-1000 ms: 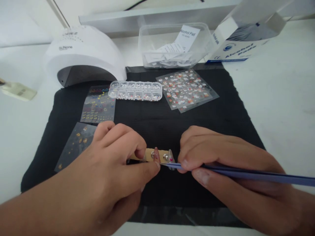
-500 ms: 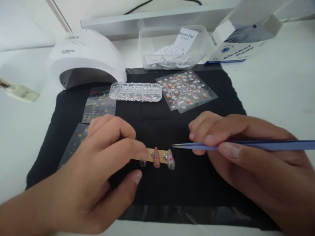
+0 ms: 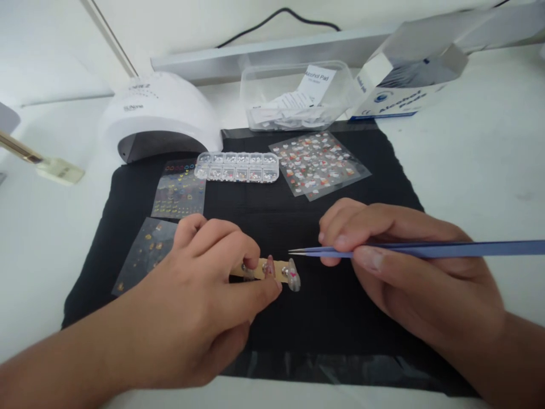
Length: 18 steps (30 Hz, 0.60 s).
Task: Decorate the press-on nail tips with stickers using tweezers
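You were in the middle of decorating press-on nails. Your left hand [image 3: 204, 295] pinched the tan stick [image 3: 266, 269] between thumb and curled fingers, holding it just above the black mat [image 3: 383, 170] near its front edge. Three false nails [image 3: 293, 275] sat along the stick, the rightmost clear one free of your fingers. Your right hand [image 3: 404, 267] was closed around the blue tweezers [image 3: 426, 249], gripped between thumb and forefinger; their tips [image 3: 293, 251] pointed left and hung just above and beside that end nail, not touching it. The tips looked pressed together, and I could not tell whether they carried anything.

Judging from this, you were between placements: the stick was steadied and the tool hovered. The next move would likely call for either a small downward dip of the tips onto the nail, or a reach back to the rhinestone box [image 3: 237, 166] or the sticker sheet [image 3: 319, 162], both well apart from your hands at the far side of the mat. Keeping the stick still mattered most.
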Motion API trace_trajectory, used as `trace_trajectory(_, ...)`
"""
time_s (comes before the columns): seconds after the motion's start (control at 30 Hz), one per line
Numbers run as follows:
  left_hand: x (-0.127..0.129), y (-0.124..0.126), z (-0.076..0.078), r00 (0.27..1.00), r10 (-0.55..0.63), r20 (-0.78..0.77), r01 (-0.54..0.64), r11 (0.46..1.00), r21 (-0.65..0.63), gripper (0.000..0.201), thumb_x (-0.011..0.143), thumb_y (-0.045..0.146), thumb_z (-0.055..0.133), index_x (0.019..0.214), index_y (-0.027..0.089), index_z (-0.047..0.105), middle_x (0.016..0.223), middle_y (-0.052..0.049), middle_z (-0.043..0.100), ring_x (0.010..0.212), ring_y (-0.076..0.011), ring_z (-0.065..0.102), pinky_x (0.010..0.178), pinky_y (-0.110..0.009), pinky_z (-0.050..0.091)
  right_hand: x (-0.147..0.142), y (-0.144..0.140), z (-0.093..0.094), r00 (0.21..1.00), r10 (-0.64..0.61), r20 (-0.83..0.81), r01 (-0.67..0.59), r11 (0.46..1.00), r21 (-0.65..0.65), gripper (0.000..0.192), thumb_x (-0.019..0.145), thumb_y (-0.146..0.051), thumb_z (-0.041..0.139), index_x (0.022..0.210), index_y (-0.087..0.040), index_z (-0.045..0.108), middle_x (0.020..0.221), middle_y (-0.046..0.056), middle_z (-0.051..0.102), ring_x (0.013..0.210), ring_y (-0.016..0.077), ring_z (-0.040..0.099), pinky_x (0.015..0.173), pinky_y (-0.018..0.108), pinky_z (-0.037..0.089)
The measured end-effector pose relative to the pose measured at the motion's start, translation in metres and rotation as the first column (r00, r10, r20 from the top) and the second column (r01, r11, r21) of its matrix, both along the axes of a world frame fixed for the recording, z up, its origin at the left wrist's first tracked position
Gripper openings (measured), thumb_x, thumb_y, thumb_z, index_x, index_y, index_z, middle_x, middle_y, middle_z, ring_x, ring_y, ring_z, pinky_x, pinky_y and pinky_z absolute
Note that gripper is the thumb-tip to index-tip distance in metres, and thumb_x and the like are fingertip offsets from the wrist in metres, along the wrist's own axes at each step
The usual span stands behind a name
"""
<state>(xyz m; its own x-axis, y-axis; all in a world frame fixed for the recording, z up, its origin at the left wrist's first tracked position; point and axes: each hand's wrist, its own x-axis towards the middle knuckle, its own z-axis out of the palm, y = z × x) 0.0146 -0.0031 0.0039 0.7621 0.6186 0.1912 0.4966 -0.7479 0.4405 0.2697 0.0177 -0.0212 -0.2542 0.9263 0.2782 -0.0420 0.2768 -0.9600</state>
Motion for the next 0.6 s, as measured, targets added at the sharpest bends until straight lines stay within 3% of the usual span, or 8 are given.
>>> trace_trajectory(0.07,-0.003,0.000,0.003,0.998,0.029,0.054,-0.029,1.000,0.009,0.034,0.092,0.009,0.056,0.122,0.023,0.065,0.102,-0.006,0.058,0.098,-0.0270,0.057,0.081,-0.051,0.039,0.001,0.001,0.000,1.000,0.007,-0.003,-0.007,1.000,-0.010,0.014,0.091,-0.039,0.076,0.086,-0.027,0.079,0.068,0.002,0.069,0.068,0.0213,0.060,0.064,0.036,0.049)
trace_trajectory(0.17,-0.012,0.004,0.006,0.973,0.171,0.155,-0.185,0.980,0.076,0.037,0.092,0.008,0.056,0.125,0.025,0.063,0.106,-0.005,0.054,0.101,-0.0252,0.057,0.087,-0.050,0.044,0.001,0.001,0.000,1.000,0.012,-0.025,-0.012,1.000,-0.021,0.010,0.091,-0.035,0.075,0.087,-0.027,0.080,0.068,0.002,0.068,0.069,0.0202,0.061,0.062,0.034,0.048)
trace_trajectory(0.33,-0.034,0.028,0.000,0.879,0.396,0.264,-0.453,0.866,0.210,0.027,0.091,0.015,0.061,0.117,0.021,0.062,0.104,-0.003,0.058,0.101,-0.0251,0.060,0.091,-0.047,0.049,0.002,0.002,-0.001,0.999,0.015,-0.028,-0.016,1.000,-0.020,0.011,0.092,-0.028,0.072,0.084,-0.027,0.081,0.068,0.004,0.068,0.070,0.0203,0.062,0.062,0.035,0.049)
trace_trajectory(0.37,-0.040,0.035,-0.002,0.869,0.451,0.204,-0.489,0.849,0.203,0.028,0.091,0.017,0.061,0.119,0.020,0.061,0.105,-0.004,0.060,0.103,-0.0265,0.060,0.095,-0.049,0.049,0.003,0.003,-0.001,1.000,0.012,-0.027,-0.012,1.000,-0.016,0.012,0.091,-0.028,0.072,0.083,-0.026,0.080,0.067,0.004,0.068,0.070,0.0204,0.062,0.062,0.035,0.050)
trace_trajectory(0.43,-0.049,0.047,-0.005,0.762,0.633,0.136,-0.647,0.737,0.197,0.027,0.091,0.023,0.060,0.117,0.019,0.063,0.104,-0.007,0.063,0.106,-0.0310,0.062,0.098,-0.055,0.050,0.003,0.004,-0.001,1.000,0.004,-0.025,-0.004,1.000,-0.007,0.012,0.091,-0.029,0.073,0.082,-0.026,0.080,0.066,0.004,0.068,0.070,0.0202,0.062,0.062,0.035,0.050)
trace_trajectory(0.5,-0.056,0.055,-0.007,0.688,0.725,0.038,-0.719,0.674,0.167,0.030,0.091,0.028,0.059,0.120,0.019,0.063,0.106,-0.010,0.068,0.108,-0.0339,0.063,0.099,-0.057,0.051,0.004,0.005,-0.001,1.000,-0.003,-0.018,0.003,1.000,-0.001,0.012,0.091,-0.031,0.073,0.082,-0.027,0.080,0.065,0.004,0.068,0.069,0.0202,0.062,0.062,0.035,0.051)
trace_trajectory(0.6,-0.056,0.059,-0.004,0.636,0.758,-0.148,-0.748,0.652,0.126,0.043,0.093,0.032,0.055,0.132,0.014,0.060,0.116,-0.016,0.071,0.115,-0.0377,0.063,0.102,-0.059,0.051,0.005,0.006,0.000,1.000,-0.008,0.003,0.008,1.000,0.005,0.013,0.090,-0.031,0.073,0.081,-0.027,0.080,0.065,0.005,0.068,0.068,0.0219,0.064,0.059,0.035,0.051)
